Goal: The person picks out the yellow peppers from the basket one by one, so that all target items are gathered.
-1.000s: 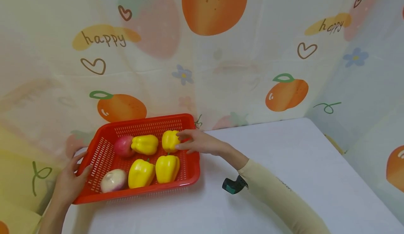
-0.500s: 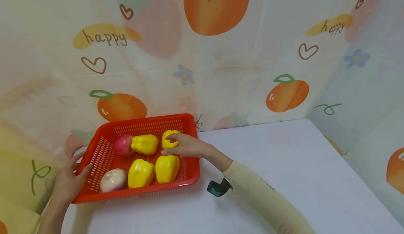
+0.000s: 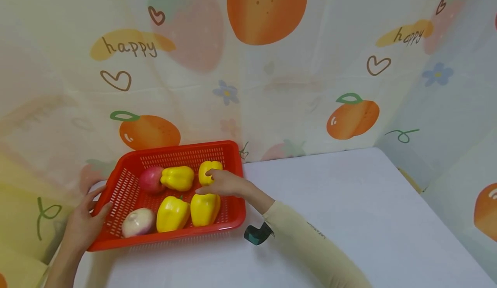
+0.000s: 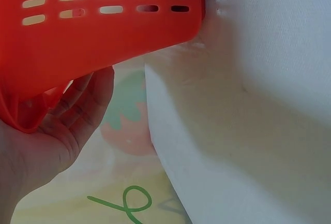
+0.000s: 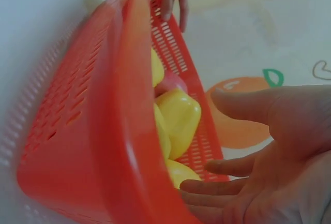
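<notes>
A red slotted plastic basket (image 3: 167, 237) stands on the left of the table. My left hand (image 3: 83, 225) grips its left rim, with the fingers curled under the edge in the left wrist view (image 4: 77, 110). My right hand (image 3: 225, 184) hovers over the basket's right side, thumb and fingers apart, holding nothing. It partly hides the yellow bell pepper (image 3: 209, 167) at the back right; whether they touch, I cannot tell. Other yellow bell peppers (image 3: 177, 178) lie nearby, along with a pinkish-red round vegetable (image 3: 150, 180) and a white, purple-tinged bulb-shaped vegetable (image 3: 137, 222).
The white-covered table (image 3: 330, 201) extends to the right of the basket. Behind it hangs a fruit-print cloth (image 3: 279, 106), close to the basket's back rim. A dark wrist camera (image 3: 257, 234) hangs beneath the right sleeve (image 3: 306, 245).
My right hand has moved left and slightly downward, further over the basket. My left hand keeps its grip on the rim, and the vegetables stay where they were.
</notes>
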`<action>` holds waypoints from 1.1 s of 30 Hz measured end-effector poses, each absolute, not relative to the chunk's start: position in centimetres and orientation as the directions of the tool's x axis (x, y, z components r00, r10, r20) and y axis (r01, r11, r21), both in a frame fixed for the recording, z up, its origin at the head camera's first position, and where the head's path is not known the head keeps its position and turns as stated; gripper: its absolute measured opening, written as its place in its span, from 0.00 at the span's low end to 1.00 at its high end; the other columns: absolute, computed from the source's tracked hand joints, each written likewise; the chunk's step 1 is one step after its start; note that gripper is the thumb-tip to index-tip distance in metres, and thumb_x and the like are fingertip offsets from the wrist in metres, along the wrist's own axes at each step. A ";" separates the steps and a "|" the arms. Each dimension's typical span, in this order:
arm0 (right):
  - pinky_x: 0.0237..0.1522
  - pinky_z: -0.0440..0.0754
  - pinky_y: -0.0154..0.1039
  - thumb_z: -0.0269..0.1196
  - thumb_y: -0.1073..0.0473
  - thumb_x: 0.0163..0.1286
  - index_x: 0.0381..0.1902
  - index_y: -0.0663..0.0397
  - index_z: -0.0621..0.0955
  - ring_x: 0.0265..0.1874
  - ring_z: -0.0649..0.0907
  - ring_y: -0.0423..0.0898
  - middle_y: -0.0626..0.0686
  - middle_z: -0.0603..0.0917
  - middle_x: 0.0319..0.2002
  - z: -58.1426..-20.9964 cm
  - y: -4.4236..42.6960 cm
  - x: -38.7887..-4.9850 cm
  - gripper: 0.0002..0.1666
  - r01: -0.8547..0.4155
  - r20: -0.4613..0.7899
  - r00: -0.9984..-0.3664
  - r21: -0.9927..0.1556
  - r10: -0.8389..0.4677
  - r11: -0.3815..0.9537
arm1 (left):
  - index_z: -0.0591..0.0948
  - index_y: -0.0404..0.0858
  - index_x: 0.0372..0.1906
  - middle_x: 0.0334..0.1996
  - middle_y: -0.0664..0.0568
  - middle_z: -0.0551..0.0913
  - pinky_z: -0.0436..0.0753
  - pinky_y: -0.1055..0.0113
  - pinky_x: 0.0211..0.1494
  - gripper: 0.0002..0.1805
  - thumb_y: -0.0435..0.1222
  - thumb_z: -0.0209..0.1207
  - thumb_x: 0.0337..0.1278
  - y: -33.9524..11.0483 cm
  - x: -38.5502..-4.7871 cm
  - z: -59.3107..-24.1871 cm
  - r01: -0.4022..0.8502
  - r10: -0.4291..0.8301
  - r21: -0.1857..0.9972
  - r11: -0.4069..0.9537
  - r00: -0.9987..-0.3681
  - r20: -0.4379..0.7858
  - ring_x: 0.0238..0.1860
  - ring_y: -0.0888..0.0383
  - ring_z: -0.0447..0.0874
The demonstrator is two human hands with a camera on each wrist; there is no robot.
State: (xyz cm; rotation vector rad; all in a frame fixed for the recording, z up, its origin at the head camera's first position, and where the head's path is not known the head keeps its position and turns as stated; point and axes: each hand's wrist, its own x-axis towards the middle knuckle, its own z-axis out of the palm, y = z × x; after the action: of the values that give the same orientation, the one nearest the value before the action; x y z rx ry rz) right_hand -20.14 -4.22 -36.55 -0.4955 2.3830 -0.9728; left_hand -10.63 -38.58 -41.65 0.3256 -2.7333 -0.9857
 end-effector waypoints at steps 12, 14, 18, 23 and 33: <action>0.47 0.82 0.38 0.70 0.45 0.61 0.55 0.56 0.76 0.37 0.79 0.44 0.49 0.81 0.39 -38.1 -5.1 -19.5 0.30 -0.098 -0.365 -0.823 -0.664 -0.436 0.741 | 0.64 0.31 0.70 0.41 0.26 0.79 0.77 0.70 0.23 0.28 0.36 0.53 0.71 -38.5 -10.6 -41.7 -0.115 -0.271 0.638 0.762 -0.950 0.153 0.24 0.68 0.74; 0.45 0.82 0.37 0.70 0.46 0.61 0.50 0.55 0.77 0.35 0.79 0.44 0.48 0.80 0.35 -38.3 -5.3 -19.5 0.26 -0.094 -0.369 -0.823 -0.661 -0.431 0.745 | 0.64 0.31 0.70 0.41 0.26 0.79 0.77 0.70 0.23 0.28 0.36 0.53 0.71 -38.4 -10.6 -41.7 -0.120 -0.273 0.636 0.762 -0.951 0.148 0.24 0.67 0.74; 0.45 0.82 0.38 0.70 0.47 0.60 0.45 0.54 0.77 0.34 0.80 0.45 0.49 0.80 0.32 -38.6 -5.7 -19.5 0.22 -0.061 -0.388 -0.824 -0.664 -0.413 0.745 | 0.64 0.31 0.70 0.41 0.26 0.78 0.77 0.70 0.23 0.28 0.36 0.53 0.71 -38.6 -10.5 -41.6 -0.116 -0.272 0.640 0.759 -0.951 0.150 0.24 0.68 0.74; 0.49 0.81 0.41 0.72 0.51 0.58 0.46 0.55 0.76 0.37 0.78 0.46 0.50 0.79 0.34 -38.7 -6.1 -19.6 0.24 -0.016 -0.427 -0.811 -0.667 -0.400 0.745 | 0.64 0.31 0.70 0.40 0.27 0.79 0.76 0.70 0.23 0.27 0.35 0.53 0.70 -38.6 -10.4 -41.7 -0.100 -0.266 0.643 0.760 -0.949 0.168 0.23 0.70 0.73; 0.49 0.81 0.41 0.73 0.53 0.57 0.50 0.56 0.75 0.39 0.77 0.46 0.50 0.78 0.37 -39.1 -6.2 -19.8 0.27 0.023 -0.460 -0.793 -0.676 -0.398 0.736 | 0.63 0.31 0.71 0.42 0.26 0.78 0.76 0.69 0.24 0.28 0.37 0.52 0.71 -38.5 -10.5 -41.6 -0.136 -0.280 0.625 0.769 -0.950 0.136 0.25 0.62 0.75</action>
State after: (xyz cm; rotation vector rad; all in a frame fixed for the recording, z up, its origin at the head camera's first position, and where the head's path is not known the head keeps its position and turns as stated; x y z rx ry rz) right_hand -19.79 -6.24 -39.08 -0.2824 2.3351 -0.9197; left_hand -10.50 -38.51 -41.63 0.3271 -2.7422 -0.9439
